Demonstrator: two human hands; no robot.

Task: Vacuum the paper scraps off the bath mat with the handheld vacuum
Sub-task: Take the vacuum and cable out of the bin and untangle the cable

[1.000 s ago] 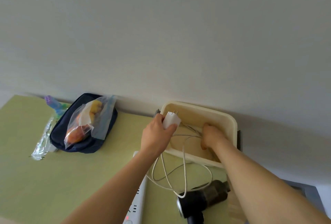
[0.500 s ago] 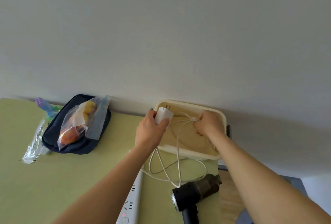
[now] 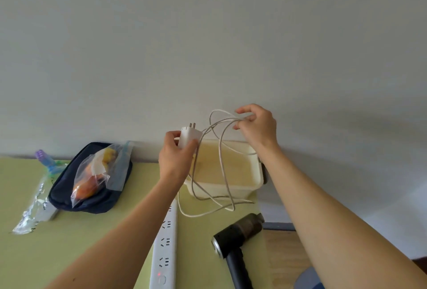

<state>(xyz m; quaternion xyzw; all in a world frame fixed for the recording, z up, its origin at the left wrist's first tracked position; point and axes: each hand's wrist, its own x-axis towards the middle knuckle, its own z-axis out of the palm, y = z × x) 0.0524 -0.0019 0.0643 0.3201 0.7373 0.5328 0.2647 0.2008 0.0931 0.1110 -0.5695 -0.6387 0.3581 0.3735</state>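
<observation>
Raised: charger (image 3: 189, 136) (left hand (image 3: 175, 161)), cable (image 3: 221, 161) (right hand (image 3: 258, 127))

On the yellow-green tabletop (image 3: 57, 254) before me, a navy fabric zip pouch (image 3: 97, 201) lies centre left under a clear plastic bag of orange contents (image 3: 92, 173). A cream plastic tub (image 3: 245, 190) sits centre, with a white power strip (image 3: 165, 249) below. A white charger plug (image 3: 188, 137) and looped white cable (image 3: 221, 150) hang over the tub.
</observation>
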